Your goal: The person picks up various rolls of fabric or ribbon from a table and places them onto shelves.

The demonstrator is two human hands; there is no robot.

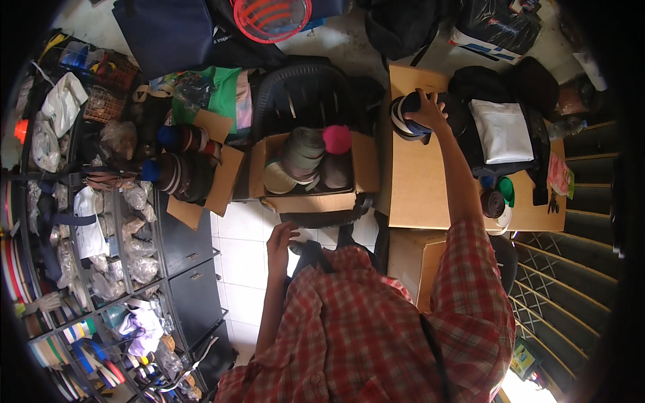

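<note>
My right arm reaches out to a tall brown cardboard box (420,188) at the right. On its top stands a stack of strap rolls (406,127), dark with a white band. My right hand (428,112) grips the stack from above, fingers spread around it. Low in front of my body hangs my left hand (281,238), its fingers loosely bent and apart, with nothing in it. Nearest to it is an open cardboard box (336,203) on a black chair (302,84). Grey-green strap rolls (302,151) and a bright pink roll (336,140) fill that box.
At the left, another open carton (225,178) holds dark rolls. Black shelving (74,178) carries bagged goods and coloured strap rolls. Beside the gripped stack lie a white package (500,131), black bags and small brown and green rolls (492,203). A metal grille (571,269) stands far right.
</note>
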